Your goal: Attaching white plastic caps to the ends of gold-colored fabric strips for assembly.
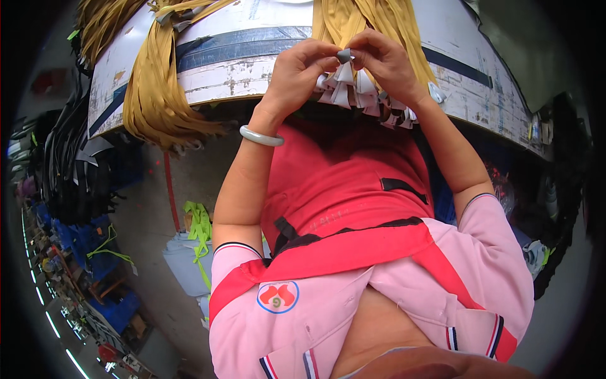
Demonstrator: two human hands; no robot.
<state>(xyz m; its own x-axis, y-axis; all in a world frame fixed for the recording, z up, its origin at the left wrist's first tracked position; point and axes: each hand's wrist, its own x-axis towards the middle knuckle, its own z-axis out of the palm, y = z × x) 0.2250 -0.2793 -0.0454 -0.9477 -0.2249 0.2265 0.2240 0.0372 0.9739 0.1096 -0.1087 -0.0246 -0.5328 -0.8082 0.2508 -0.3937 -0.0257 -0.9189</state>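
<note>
At the table's near edge, my left hand (302,71) is closed in a pinch on a small dark grey strip (344,55). My right hand (386,68) pinches the same strip from the other side, its fingertips almost meeting the left ones. Below them, several white and grey strip ends (344,95) hang over the edge. Behind my hands lies a bundle of long mustard-yellow fabric strips (369,16), and the white ends appear to belong to it. My fingers partly cover the small strip, so how it joins the bundle is hidden.
A second yellow strip bundle (151,88) drapes over the worn white table (246,82) at the left, tied with grey near its top. Dark strips (63,145) hang at the far left. Grey folded material (186,262) with bright green straps (199,234) sits low on the left.
</note>
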